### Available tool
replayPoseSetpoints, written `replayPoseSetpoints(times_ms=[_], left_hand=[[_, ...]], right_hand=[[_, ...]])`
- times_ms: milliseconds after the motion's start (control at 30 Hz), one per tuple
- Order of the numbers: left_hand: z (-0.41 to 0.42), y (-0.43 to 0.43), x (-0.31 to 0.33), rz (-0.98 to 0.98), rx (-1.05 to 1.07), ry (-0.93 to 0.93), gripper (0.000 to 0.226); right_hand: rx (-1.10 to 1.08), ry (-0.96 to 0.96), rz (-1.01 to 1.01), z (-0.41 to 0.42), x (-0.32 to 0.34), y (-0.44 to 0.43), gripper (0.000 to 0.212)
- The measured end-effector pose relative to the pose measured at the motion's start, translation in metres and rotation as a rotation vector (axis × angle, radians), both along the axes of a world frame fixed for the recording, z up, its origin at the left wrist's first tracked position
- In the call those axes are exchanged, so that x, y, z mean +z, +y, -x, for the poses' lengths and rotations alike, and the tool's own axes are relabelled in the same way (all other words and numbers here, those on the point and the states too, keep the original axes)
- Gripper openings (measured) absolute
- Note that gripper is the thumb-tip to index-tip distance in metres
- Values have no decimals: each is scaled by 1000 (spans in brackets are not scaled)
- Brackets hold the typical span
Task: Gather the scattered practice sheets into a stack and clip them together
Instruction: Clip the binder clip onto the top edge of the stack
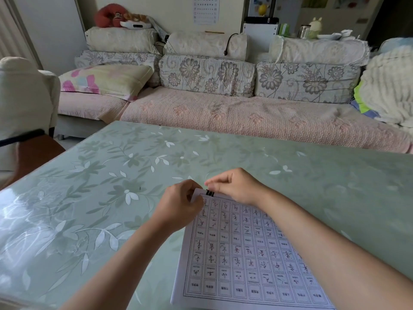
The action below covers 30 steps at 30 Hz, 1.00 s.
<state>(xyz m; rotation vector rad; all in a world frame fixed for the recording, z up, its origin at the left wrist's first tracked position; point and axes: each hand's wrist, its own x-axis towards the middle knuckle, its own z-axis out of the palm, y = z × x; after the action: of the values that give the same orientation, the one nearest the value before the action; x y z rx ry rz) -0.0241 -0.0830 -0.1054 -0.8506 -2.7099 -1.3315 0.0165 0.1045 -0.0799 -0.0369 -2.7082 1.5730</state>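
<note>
A stack of white practice sheets (243, 260), printed with a grid of characters, lies on the green floral table (111, 198) in front of me. A small black binder clip (210, 193) sits on the stack's far edge near its left corner. My left hand (181, 204) pinches that far left corner of the sheets, fingers curled. My right hand (234, 186) is just right of the clip, with its fingertips closed at the clip; the exact contact is partly hidden. Both forearms reach in from below.
The table's far edge (245, 135) runs close to a pink-covered sofa (223, 113) with floral cushions. A cream armchair (24, 97) stands at the left.
</note>
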Motion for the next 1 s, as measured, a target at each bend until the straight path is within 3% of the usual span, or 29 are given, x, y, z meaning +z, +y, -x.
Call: replayPoseSetpoints(times_ms=[100, 200, 500, 600, 767, 833, 933, 1000], left_hand=[[2, 1, 3, -23, -12, -10, 10], [3, 2, 5, -1, -27, -22, 10], [0, -1, 11, 24, -47, 59, 14], [-1, 0, 16, 27, -50, 76, 13], [2, 2, 25, 173, -79, 141, 11], [4, 3, 29, 182, -80, 85, 2], [8, 4, 30, 204, -87, -41, 16], [9, 7, 31, 270, -84, -60, 14]], right_hand=[[-110, 100, 132, -2, 0, -2, 20], [-161, 121, 77, -1, -6, 0, 13], [53, -160, -7, -3, 20, 8, 33], [123, -191, -149, -1, 13, 3, 22], [63, -137, -211, 5, -7, -9, 12], [49, -128, -239, 3, -12, -11, 10], [26, -102, -251, -2, -7, -10, 15], [10, -94, -277, -8, 2, -5, 26]])
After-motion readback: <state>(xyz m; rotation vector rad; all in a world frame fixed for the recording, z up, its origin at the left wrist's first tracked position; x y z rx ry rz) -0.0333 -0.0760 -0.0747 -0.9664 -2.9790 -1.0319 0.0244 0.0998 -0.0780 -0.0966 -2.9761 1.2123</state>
